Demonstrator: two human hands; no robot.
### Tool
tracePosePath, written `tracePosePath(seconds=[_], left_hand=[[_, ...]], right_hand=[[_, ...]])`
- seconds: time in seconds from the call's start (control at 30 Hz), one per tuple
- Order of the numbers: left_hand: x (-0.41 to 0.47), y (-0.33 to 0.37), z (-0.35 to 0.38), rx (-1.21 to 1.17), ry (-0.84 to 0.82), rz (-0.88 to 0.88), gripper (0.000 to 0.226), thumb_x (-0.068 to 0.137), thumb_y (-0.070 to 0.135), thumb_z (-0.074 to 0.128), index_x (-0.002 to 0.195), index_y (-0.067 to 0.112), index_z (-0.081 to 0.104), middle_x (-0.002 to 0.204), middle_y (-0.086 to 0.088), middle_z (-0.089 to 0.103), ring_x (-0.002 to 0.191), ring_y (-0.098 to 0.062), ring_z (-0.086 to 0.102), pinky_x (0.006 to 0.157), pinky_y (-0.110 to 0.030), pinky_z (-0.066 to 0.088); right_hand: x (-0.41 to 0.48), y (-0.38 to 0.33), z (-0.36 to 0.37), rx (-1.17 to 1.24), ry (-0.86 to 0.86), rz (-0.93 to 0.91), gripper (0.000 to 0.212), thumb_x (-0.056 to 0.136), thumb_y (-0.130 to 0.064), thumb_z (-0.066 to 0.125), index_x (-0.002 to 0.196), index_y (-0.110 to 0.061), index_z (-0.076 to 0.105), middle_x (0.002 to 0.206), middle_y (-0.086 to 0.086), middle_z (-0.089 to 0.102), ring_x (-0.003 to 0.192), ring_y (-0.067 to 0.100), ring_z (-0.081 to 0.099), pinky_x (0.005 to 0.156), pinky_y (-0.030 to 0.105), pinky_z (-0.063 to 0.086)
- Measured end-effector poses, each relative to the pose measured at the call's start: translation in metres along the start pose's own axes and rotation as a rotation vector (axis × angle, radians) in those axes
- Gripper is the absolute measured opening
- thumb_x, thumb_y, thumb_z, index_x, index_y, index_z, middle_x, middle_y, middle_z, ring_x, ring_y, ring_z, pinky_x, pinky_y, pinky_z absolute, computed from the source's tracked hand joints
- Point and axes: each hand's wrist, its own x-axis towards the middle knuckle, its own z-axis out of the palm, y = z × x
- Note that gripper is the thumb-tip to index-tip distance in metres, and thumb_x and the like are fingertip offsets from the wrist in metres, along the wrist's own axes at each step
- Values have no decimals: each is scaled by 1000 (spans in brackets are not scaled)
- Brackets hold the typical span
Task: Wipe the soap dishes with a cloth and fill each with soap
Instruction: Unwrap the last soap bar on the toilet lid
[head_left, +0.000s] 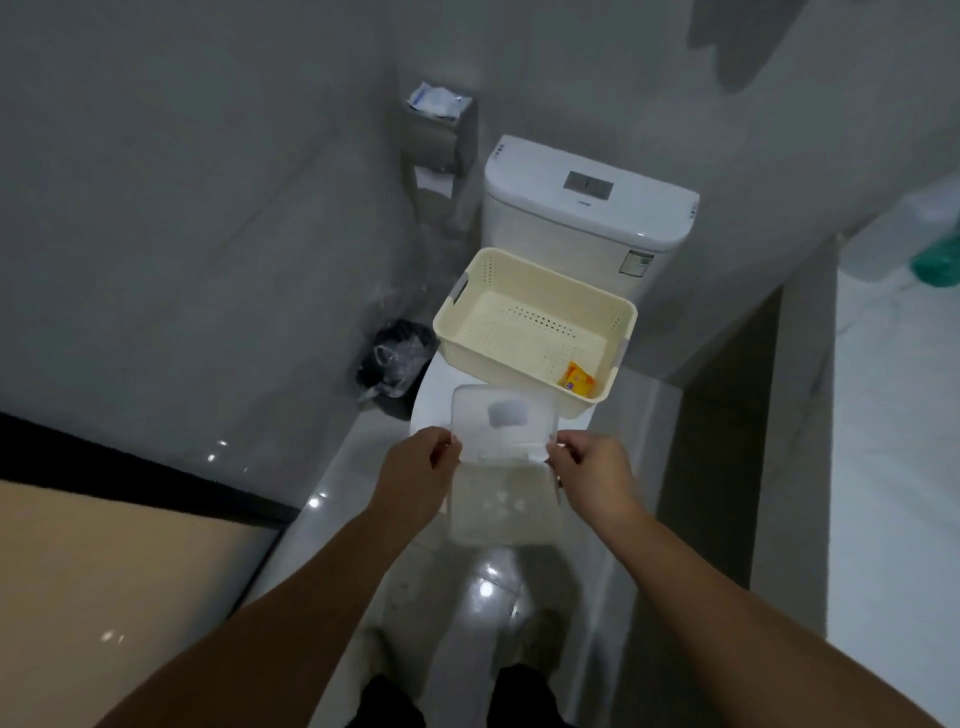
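Both forearms reach forward from the bottom of the view, over dark trouser legs (519, 691) and a glossy tiled floor (488, 592). Left hand (410, 480) and right hand (597, 478) are held apart, each pinching one side edge of a clear plastic soap dish (506, 504) between curled fingers and thumb. This dish is in the air between the hands, swung open: its tray lies nearest the person, and its lid (504, 415) stands up on the far side. A pale patch shows through the lid, too blurred to identify.

Just beyond the dish, a cream perforated basket (540, 270) sits on the closed white toilet lid (428, 400). One orange soap packet (577, 380) lies in the basket's near right corner. Behind the basket rises the white cistern (571, 223) with a pair of flush buttons (588, 186) on top.

To the left of the toilet, a bin (397, 358) lined with a black bag stands on the floor against the grey wall. Higher on that wall hangs a metal paper holder (439, 135), with a blue-and-white packet (434, 98) resting on it.
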Motion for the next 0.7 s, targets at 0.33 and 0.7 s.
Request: tracePosePath(seconds=[0.33, 0.7], left_hand=[[121, -96, 87, -25, -101, -69, 18, 95, 27, 53, 85, 15, 61, 76, 1, 65, 75, -11, 63, 69, -20, 47], [212, -202, 171, 85, -83, -45, 20, 97, 23, 52, 94, 8, 66, 86, 2, 65, 78, -10, 56, 67, -14, 33]], right_hand=[[125, 90, 86, -61, -6, -2, 25, 90, -16, 56, 69, -6, 65, 63, 9, 65, 63, 25, 62, 65, 37, 51], [213, 186, 192, 60, 8, 31, 23, 91, -10, 55, 79, 0, 72, 74, 10, 70, 73, 25, 67, 77, 44, 55]])
